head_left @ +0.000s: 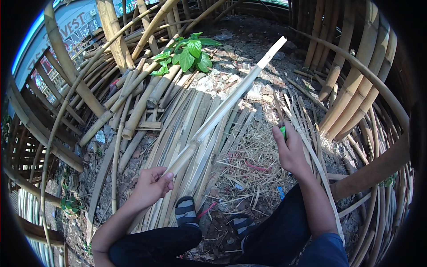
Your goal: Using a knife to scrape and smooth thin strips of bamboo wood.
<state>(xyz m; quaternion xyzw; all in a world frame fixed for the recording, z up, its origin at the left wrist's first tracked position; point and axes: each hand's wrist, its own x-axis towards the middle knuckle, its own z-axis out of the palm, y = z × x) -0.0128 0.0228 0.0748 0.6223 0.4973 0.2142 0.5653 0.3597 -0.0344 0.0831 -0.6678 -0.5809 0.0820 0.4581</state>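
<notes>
My left hand is closed around the lower end of a long, pale split bamboo strip. The strip slants up and away to the right, its far end raised above the ground, with a node partway along it. Over on the right, my right hand grips a knife by its green handle, most of which the fingers hide. Its narrow, dark blade points away from me and stands apart from the strip.
Many split bamboo strips lie side by side on the ground, beside a heap of shavings. Bamboo poles stand at the right, and more poles are stacked at the left. A leafy plant grows beyond. My sandalled feet are below.
</notes>
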